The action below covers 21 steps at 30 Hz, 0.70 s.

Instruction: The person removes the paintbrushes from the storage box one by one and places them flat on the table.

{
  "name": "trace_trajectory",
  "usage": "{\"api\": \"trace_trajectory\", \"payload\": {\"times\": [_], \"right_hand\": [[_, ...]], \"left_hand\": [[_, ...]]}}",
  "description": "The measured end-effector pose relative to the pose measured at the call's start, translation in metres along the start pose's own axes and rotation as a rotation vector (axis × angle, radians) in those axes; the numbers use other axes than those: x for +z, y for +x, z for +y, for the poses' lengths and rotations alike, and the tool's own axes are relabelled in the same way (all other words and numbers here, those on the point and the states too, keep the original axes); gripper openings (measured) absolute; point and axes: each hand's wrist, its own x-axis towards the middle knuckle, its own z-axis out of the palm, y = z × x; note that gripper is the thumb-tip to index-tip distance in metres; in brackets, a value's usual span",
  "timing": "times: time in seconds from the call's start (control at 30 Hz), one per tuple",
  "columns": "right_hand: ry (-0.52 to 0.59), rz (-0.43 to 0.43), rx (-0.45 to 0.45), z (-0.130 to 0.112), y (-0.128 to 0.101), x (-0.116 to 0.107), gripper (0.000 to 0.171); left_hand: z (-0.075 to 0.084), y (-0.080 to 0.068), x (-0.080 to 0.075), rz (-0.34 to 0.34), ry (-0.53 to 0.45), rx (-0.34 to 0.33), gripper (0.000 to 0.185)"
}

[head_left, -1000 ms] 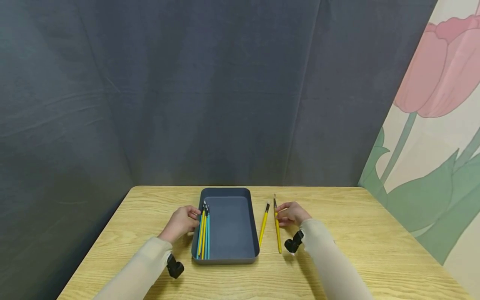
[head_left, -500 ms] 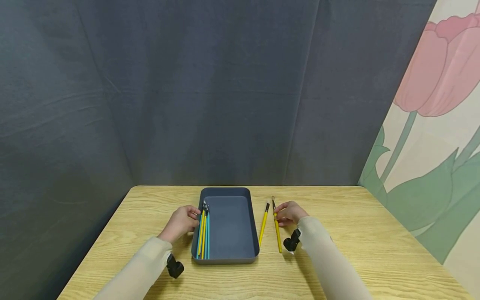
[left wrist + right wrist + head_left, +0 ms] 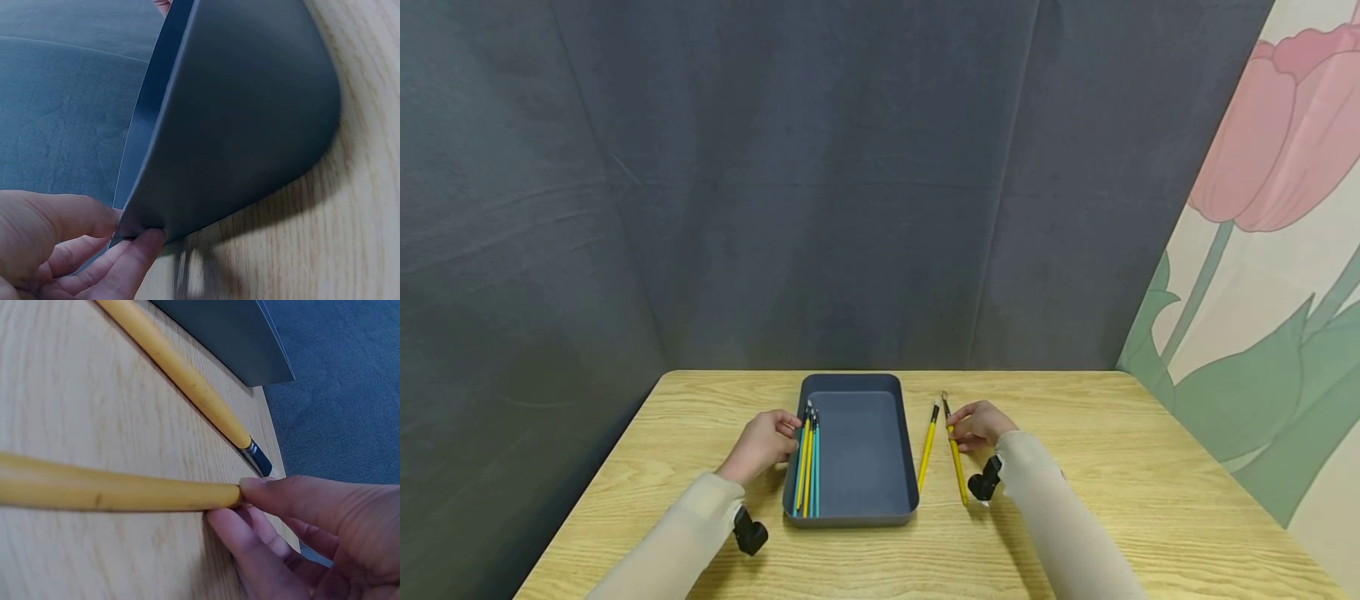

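A dark grey tray (image 3: 868,454) lies on the table, with several yellow and teal paintbrushes (image 3: 808,467) along its left side. My left hand (image 3: 763,446) is at the tray's left wall; in the left wrist view its thumb and fingers (image 3: 134,262) pinch the tray's rim. To the right of the tray, my right hand (image 3: 982,427) pinches a yellow paintbrush (image 3: 957,462) near its dark ferrule, bristles pointing away from me. In the right wrist view the thumb and fingers hide that brush's ferrule and tip. A second yellow paintbrush (image 3: 927,450) lies between tray and right hand.
The wooden table (image 3: 1060,517) extends on both sides of the tray. A dark grey curtain (image 3: 850,183) hangs behind and to the left. On the right stands a wall with a painted tulip (image 3: 1262,150).
The right hand has shifted slightly left, and the brush in it has turned so that its bristle end points further left. The left hand and tray look unchanged.
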Motion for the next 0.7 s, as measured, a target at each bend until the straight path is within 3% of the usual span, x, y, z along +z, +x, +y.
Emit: {"api": "trace_trajectory", "payload": {"times": [0.7], "right_hand": [[-0.021, 0.022, 0.009, 0.0026, 0.0033, -0.0001, 0.023]], "left_hand": [[-0.0028, 0.0008, 0.0011, 0.004, 0.019, -0.003, 0.035]]}}
